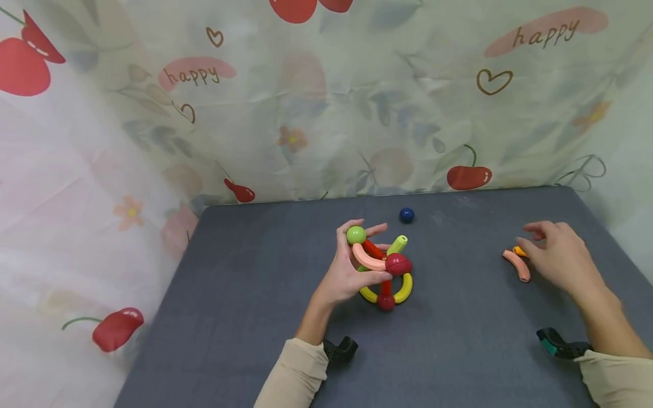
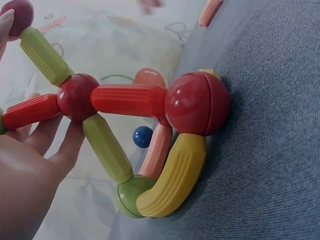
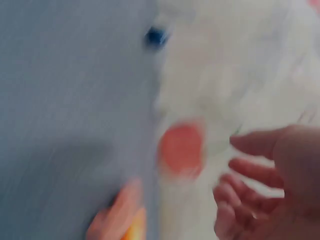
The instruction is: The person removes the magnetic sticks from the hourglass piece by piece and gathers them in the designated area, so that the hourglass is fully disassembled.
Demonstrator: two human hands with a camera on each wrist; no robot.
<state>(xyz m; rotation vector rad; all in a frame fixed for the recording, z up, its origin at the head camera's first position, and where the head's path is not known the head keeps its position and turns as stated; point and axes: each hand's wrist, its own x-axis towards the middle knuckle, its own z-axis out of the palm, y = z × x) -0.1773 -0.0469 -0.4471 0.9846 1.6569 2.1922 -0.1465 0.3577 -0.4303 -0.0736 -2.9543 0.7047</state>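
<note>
My left hand (image 1: 343,273) grips a frame built of magnetic balls and sticks, with its thumb by a dark red ball (image 1: 398,264) and its fingers around the far side. The frame joins a green ball (image 1: 356,234), a curved pink stick (image 1: 368,259), straight red and green sticks, and curved yellow sticks (image 2: 175,177) low down. In the left wrist view, its lower red ball (image 2: 197,103) is close over the cloth. My right hand (image 1: 563,260) hovers with loosely bent fingers, nothing between them, beside a loose curved pink stick (image 1: 517,266) and an orange stick (image 1: 520,251).
Toward the back edge of the grey table (image 1: 255,283) lies a dark blue ball (image 1: 406,215). A printed curtain (image 1: 336,113) hangs behind the table and along its left side. Black straps (image 1: 563,344) circle both wrists.
</note>
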